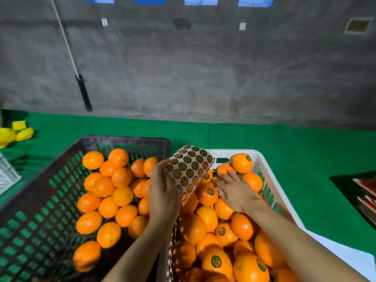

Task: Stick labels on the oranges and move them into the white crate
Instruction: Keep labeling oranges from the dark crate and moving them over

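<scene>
My left hand (162, 194) holds a curled sheet of round green-and-gold labels (190, 171) above the gap between the two crates. My right hand (234, 188) lies with fingers spread flat over the labelled oranges (208, 193) piled in the white crate (264, 161) on the right. It grips nothing that I can see. A labelled orange (242, 162) sits on top at the crate's far end. The dark crate (126, 141) on the left holds several unlabelled oranges (122, 177).
Both crates stand on a green surface (284, 143) before a grey concrete wall. Yellow objects (18, 132) lie at the far left, a white crate's corner (8, 174) at the left edge, and red flat items (366, 192) at the right edge. A black-handled pole (83, 92) leans on the wall.
</scene>
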{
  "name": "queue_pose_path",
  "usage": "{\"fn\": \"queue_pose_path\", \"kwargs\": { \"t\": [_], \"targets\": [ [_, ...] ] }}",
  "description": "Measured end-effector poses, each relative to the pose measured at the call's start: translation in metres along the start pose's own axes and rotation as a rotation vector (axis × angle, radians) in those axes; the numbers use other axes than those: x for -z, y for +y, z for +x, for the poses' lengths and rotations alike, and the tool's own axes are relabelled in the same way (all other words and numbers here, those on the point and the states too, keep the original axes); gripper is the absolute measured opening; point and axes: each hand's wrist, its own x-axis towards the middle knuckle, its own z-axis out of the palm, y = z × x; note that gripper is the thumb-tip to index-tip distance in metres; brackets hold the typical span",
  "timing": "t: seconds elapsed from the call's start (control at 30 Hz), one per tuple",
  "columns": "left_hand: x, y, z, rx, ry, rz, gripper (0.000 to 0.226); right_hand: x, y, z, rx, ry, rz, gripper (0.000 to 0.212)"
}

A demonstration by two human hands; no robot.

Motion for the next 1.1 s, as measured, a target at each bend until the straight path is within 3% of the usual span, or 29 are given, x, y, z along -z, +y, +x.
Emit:
{"fn": "queue_pose_path", "kwargs": {
  "t": [0.17,0.23,0.33,0.4,0.47,0.6,0.7,0.77,0.87,0.97,1.1],
  "targets": [
    [0.0,-0.005,0.0,-0.007,-0.036,-0.023,0.029,-0.002,0.014,-0.004,0.006,0.161,-0.175,0.037],
    [0.0,-0.005,0.001,-0.002,-0.042,-0.016,0.028,-0.002,0.011,-0.005,-0.07,0.124,-0.118,0.039],
    [0.002,-0.004,0.001,0.008,-0.073,-0.013,0.029,0.008,-0.004,-0.013,-0.199,0.171,0.236,0.04],
    [0.005,0.0,0.0,0.017,-0.125,-0.035,0.035,0.033,-0.013,-0.029,-0.263,0.38,0.568,0.033],
    [0.008,0.007,-0.005,0.026,-0.202,-0.069,0.048,0.064,-0.021,-0.049,-0.208,0.524,0.736,0.026],
    [0.02,0.029,-0.016,-0.004,-0.318,-0.065,0.073,0.117,-0.049,-0.085,-0.052,0.707,0.626,0.023],
    [0.041,0.046,-0.014,0.06,-0.381,-0.153,0.085,0.142,-0.085,-0.099,0.029,0.75,0.534,0.024],
    [0.062,0.055,-0.005,0.085,-0.397,-0.229,0.076,0.15,-0.116,-0.102,0.053,0.782,0.467,0.026],
    [0.096,0.066,0.018,-0.025,-0.445,-0.102,0.025,0.159,-0.164,-0.096,0.053,0.839,0.47,0.027],
    [0.138,0.066,0.039,-0.071,-0.499,-0.068,0.031,0.16,-0.214,-0.078,0.029,0.863,0.49,0.026],
    [0.206,0.021,0.074,0.111,-0.491,-0.214,0.041,0.15,-0.296,-0.044,-0.025,0.799,0.647,0.028]
  ]
}}
